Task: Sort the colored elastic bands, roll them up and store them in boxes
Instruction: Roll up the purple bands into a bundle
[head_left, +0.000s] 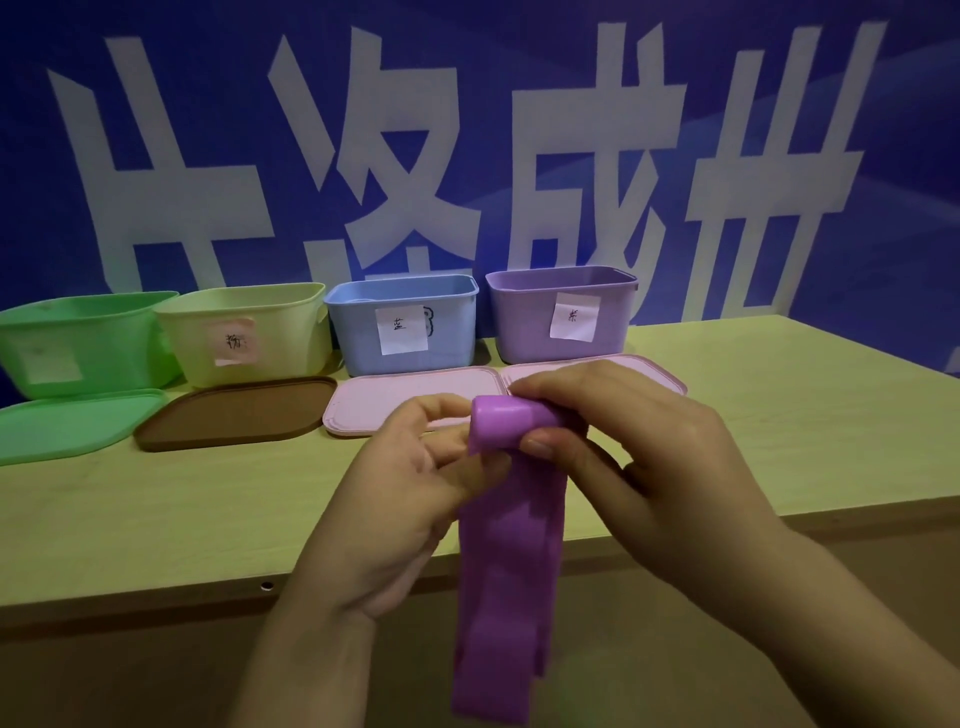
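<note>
Band: purple elastic band (506, 561), partly rolled; small roll at the top, held in the air above the near edge of the surface, long flat tail hanging straight down below the edge, doubled at the bottom.
Left hand: left hand (395, 499), palm turned up and inward, fingers curled, fingertips pinching the left end of the roll.
Right hand: right hand (639, 457), back of hand up, fingers arched over the top of the roll, thumb pressed beneath, gripping the right side of the roll.
Surface: pale wood surface (753, 415), boxes lined along the far side, lids lying flat in front of them.
Green box: green box (78, 343) at far left, open, faint label on its front.
Yellow box: pale yellow box (244, 332) just right of the green one, pink label with handwriting, too blurred to read.
Blue box: blue box (405, 322), open, white label reading 蓝.
Purple box: purple box (563, 312) at the right end of the row, open, white label with a handwritten character, directly behind the hands.
Lids: green lid (72, 423) before the green box; brown lid (234, 413) before the yellow box; two pink lids (405, 397), side by side and touching, before the blue and purple boxes, partly hidden by the hands.
Backdrop: blue wall (909, 234) with large white characters behind the boxes.
</note>
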